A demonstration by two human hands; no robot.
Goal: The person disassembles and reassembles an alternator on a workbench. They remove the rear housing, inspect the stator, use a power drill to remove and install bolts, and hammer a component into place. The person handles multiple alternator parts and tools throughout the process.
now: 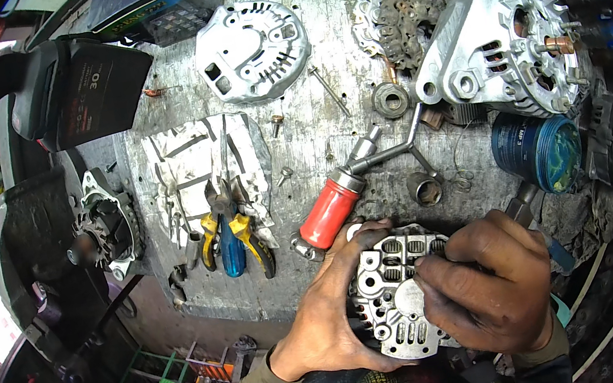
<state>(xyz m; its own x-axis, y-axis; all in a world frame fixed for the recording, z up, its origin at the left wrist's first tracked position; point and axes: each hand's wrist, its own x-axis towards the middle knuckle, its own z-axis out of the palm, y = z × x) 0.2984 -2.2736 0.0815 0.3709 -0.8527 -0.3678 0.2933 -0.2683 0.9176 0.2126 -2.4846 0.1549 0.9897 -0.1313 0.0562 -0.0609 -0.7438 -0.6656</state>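
My left hand (327,320) is wrapped round the side of a silver alternator (410,339) at the near edge of the bench, its slotted end face turned up. Over that face my right hand (489,283) is closed, thumb and fingers bunched at the slots; whatever they pinch is hidden. Just beyond the alternator lies a red-handled tool (330,212) with a metal head. Near it are an angled metal wrench (396,149) and a short metal socket (425,189).
Pliers with yellow grips (255,248) and a blue-handled screwdriver (233,251) lie on a stained cloth (180,151). A silver alternator cover (252,49) is at the back, a larger alternator (509,51) at the right, beside a blue grease tub (528,148). A dark container (94,89) stands at the left.
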